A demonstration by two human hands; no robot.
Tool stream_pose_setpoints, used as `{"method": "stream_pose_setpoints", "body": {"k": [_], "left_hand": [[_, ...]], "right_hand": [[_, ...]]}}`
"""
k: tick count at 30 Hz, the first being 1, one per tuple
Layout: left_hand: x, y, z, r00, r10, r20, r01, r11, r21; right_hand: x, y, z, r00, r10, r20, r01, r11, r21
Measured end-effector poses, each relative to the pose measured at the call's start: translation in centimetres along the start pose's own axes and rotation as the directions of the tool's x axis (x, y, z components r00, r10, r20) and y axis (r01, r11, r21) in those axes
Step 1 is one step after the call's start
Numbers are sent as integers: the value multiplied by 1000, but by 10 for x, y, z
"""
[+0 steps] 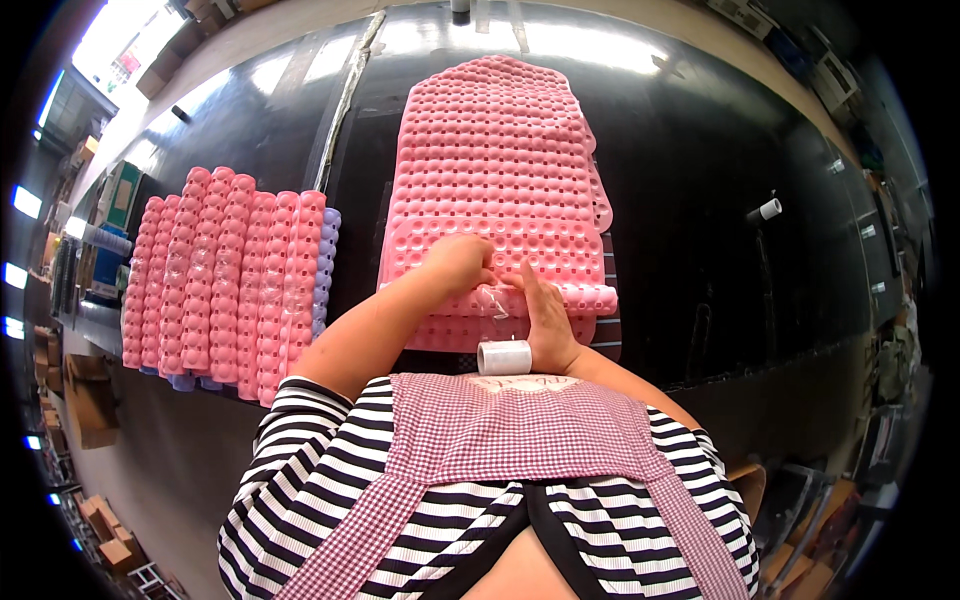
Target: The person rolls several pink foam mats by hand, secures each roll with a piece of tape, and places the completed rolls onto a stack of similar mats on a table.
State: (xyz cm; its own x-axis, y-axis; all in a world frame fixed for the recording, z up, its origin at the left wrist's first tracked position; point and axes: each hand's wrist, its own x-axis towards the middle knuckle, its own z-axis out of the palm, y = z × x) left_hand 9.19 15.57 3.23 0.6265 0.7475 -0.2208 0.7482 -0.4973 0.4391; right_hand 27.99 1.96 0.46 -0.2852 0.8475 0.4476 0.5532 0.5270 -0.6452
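Observation:
Pink bath mats with rows of round bumps (490, 150) lie stacked flat in front of me. At the near end, the top mat is partly turned into a roll (590, 299). My left hand (460, 262) rests over it with fingers curled closed; whatever they grip is hidden. My right hand (548, 325) lies along the roll with its fingers stretched out. Between the hands a strip of clear tape (494, 300) shines on the pink. Against my right wrist, close to my apron, is a roll of tape (504, 357).
Several finished pink rolls (220, 270) lie side by side at the left, with purple rolls (327, 260) beside and under them. The black table (720, 200) carries a small white roll (769, 209) at the right. Cardboard boxes (92, 400) stand on the floor at the left.

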Motion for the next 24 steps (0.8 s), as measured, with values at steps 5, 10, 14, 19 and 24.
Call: {"method": "stream_pose_setpoints", "body": {"k": [5,10,14,19,24], "left_hand": [[-11,-21,-10,978,-199,-65,172,939,-297],[-66,-23,6,766,169,-620,-215,977,1],[-71,-16,36,857,242,-455,-85,937,338],[-7,-32,8,933,97,-347,13,953,302],[44,-36,-39,978,-155,-141,188,945,268]], "right_hand": [[32,17,2,998,67,2,-67,998,-7],[97,61,-2,907,402,125,-409,775,482],[140,85,-10,897,385,218,-431,647,629],[148,74,-24,988,124,89,-150,900,410],[103,51,-18,985,-154,83,149,987,68]]}}
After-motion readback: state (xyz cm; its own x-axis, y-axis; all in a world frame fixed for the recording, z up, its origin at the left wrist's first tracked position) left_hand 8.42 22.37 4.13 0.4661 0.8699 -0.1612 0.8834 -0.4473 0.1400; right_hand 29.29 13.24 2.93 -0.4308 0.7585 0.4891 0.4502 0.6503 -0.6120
